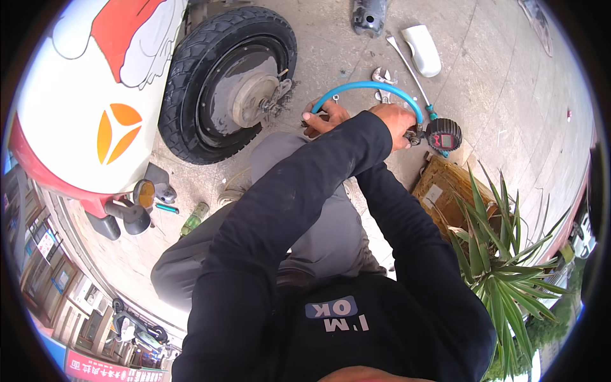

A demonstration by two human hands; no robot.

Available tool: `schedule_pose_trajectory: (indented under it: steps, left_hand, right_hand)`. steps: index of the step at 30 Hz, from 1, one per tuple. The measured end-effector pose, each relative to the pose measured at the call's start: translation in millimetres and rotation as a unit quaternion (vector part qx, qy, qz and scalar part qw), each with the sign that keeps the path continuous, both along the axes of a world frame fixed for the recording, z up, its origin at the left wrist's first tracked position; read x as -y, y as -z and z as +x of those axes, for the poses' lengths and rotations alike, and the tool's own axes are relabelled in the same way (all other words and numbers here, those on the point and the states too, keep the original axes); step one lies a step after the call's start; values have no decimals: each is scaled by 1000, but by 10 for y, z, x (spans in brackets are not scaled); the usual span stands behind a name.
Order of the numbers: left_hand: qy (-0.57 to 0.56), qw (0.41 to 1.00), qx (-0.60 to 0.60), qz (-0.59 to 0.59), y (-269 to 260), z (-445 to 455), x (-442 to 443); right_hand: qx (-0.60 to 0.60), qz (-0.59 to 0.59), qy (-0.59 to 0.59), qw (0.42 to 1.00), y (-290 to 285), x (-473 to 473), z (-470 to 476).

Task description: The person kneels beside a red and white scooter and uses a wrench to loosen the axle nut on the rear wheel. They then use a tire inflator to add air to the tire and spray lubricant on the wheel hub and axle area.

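My forearms are crossed, the left one over the right. My left hand (pixel 394 122) grips the metal fitting (pixel 414 134) of a digital tyre pressure gauge (pixel 444 135) in a ribbed black cover. A blue hose (pixel 367 86) arches from that fitting to my right hand (pixel 330 117), whose fingers are closed around its other end. The tip of the hose is mostly hidden by the fingers. Left of my hands stands a wheel with a black tyre (pixel 184 90) and a hub motor (pixel 243 95). A valve stem (pixel 283 72) shows at its rim, apart from the hose.
Beyond my hands lie an adjustable wrench (pixel 383 79), a screwdriver (pixel 408 67), a white plastic cover (pixel 424 51) and a dark part (pixel 369 18). A white body panel (pixel 71 119) borders the wheel. A spiky plant (pixel 496 272) and wooden box (pixel 439 184) stand right; a green bottle (pixel 194 218) lies left.
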State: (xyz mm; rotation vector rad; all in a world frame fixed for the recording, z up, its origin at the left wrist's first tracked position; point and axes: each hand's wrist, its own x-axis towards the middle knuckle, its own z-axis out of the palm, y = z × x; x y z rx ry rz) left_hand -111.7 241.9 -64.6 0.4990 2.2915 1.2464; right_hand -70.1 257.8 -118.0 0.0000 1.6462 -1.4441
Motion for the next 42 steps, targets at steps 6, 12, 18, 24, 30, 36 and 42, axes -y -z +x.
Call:
schedule_pose_trajectory:
  steps: [6,12,18,24,30,36,42]
  left_hand:
    - [-148,967,-169,122,-805,838,549]
    - [-259,937,-224,64,-1979,1970,1501]
    - [-365,893,-216,151,-2189,3272,2168]
    - [-496,830,-221,127,-2532,5065,2762]
    - [-688,709,-147,49,-2774,7029,2995]
    - [-798,559,-156,164,-1612,8361,3411]
    - [-887,373,79,259,344,8565,3724]
  right_hand:
    - [-357,-41,-135,923,-715,410,455]
    - [-418,-119,-388,813,-1539,832,1137]
    - [-286,-376,-632,614,-1650,905,1838]
    - [-5,-126,-904,409,-2089,1919,2021]
    - [-469,-148,-616,615,-1091,3030,3258]
    - [-433,-222,-569,663,-111,3513,4367]
    - [-226,-211,-433,847,-800,2916,3365]
